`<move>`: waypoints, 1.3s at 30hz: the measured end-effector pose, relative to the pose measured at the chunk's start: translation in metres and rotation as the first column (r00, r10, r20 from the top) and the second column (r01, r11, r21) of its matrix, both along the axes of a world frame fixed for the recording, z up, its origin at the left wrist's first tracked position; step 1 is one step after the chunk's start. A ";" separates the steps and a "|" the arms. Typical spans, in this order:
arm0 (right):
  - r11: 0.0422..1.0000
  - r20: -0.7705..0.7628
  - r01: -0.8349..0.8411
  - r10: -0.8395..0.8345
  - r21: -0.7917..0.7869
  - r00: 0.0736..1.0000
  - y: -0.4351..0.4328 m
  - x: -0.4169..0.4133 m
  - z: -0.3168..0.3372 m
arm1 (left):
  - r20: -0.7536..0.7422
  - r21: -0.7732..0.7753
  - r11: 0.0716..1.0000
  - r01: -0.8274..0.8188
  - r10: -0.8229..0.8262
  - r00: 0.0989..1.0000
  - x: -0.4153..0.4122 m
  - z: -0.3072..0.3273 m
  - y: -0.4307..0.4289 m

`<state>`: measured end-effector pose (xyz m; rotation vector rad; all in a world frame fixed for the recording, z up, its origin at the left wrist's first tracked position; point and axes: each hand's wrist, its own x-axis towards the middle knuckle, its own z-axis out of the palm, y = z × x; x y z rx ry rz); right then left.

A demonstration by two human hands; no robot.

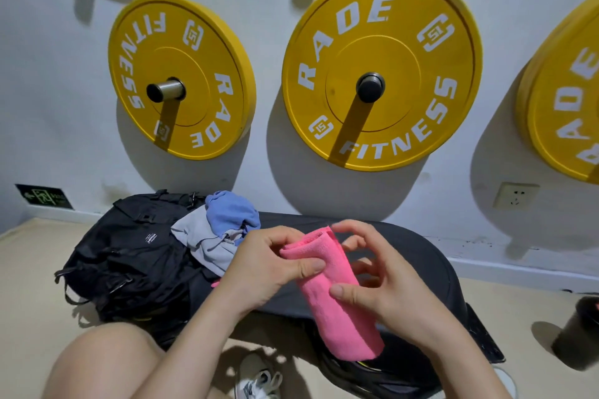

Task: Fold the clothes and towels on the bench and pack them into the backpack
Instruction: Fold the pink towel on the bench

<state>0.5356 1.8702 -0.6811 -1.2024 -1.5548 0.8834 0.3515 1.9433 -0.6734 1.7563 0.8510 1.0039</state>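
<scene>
A pink towel (337, 311), folded into a long narrow strip, hangs above the black bench (418, 256). My left hand (269, 266) pinches its upper left edge between thumb and fingers. My right hand (382, 282) holds its right side, thumb pressed on the front. A black backpack (129, 256) lies at the bench's left end. A crumpled grey garment (201, 240) and a blue cloth (231, 212) are heaped against the backpack's right side.
Yellow weight plates (379, 71) hang on pegs on the white wall behind the bench. A dark cylindrical container (580, 334) stands on the floor at right. My bare knee (107, 363) and a sneaker (259, 379) are at the bottom.
</scene>
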 end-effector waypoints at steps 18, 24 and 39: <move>0.997 -0.190 -0.036 0.048 0.067 0.981 0.007 -0.037 0.019 | -0.245 0.172 0.985 -0.018 0.060 0.968 -0.037 0.028 -0.020; 0.962 0.022 -0.265 0.266 -0.060 0.964 0.037 -0.048 0.022 | -0.189 0.116 0.974 -0.197 0.217 0.958 -0.056 0.028 -0.009; 0.971 -0.006 -0.005 0.003 -0.239 1.000 0.227 -0.094 -0.065 | -0.453 0.037 0.823 -0.567 0.520 0.724 -0.147 -0.075 0.188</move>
